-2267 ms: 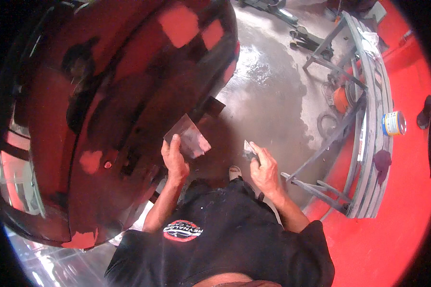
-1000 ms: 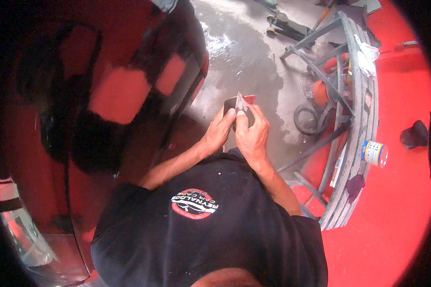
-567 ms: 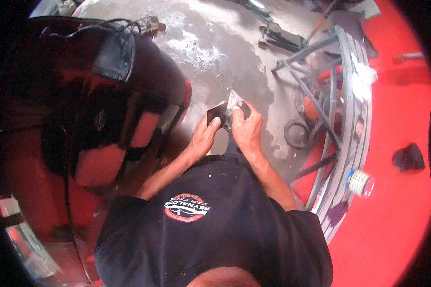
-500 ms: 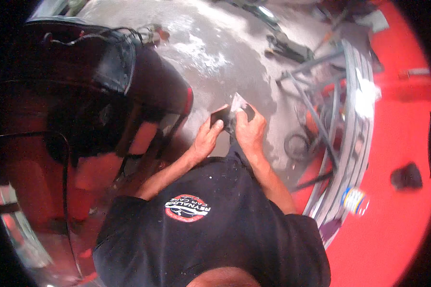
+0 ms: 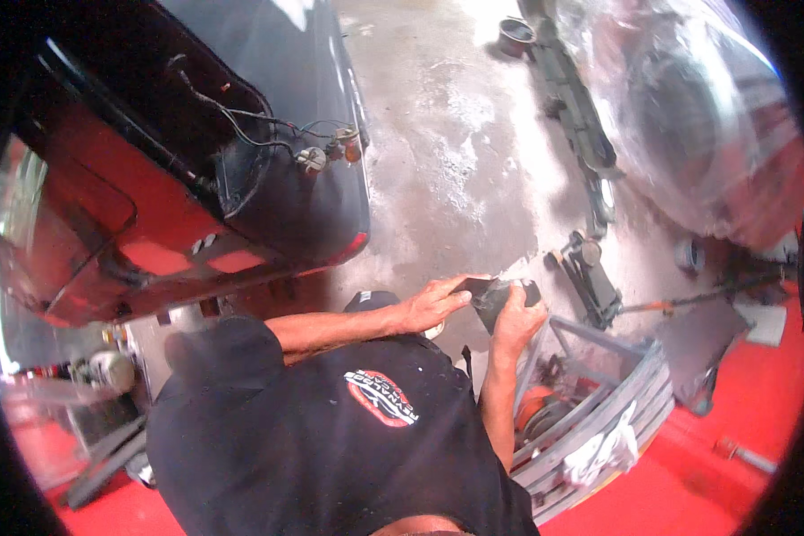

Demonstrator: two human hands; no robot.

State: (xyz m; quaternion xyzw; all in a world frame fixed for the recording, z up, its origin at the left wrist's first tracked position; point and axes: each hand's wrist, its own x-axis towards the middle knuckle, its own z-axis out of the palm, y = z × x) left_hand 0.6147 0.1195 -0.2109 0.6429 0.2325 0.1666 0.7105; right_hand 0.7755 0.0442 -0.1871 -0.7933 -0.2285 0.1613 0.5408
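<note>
A dark sheet of sandpaper (image 5: 488, 309) with a paler grey patch stretches between my two hands, well out in front of my shirt. My left hand (image 5: 431, 305) pinches its left edge, thumb against fingers. At the other side my right hand (image 5: 516, 323) grips the sheet, the thumb lying over its face and the fingers partly hidden behind it. The sheet looks bent or folded; how many layers it has I cannot tell.
To the left stands a dark, glossy car body (image 5: 286, 214) with loose wires and lamp sockets (image 5: 330, 154). At the right are a grey metal rack (image 5: 639, 380), a white rag (image 5: 603, 451) on it, a floor jack (image 5: 590, 281) and a plastic-covered vehicle (image 5: 706, 116).
My view and body have turned, and both hands now appear farther right, nearer the rack. The pale pointed corner that stood up by my right hand has dropped lower. Both hands keep their hold.
</note>
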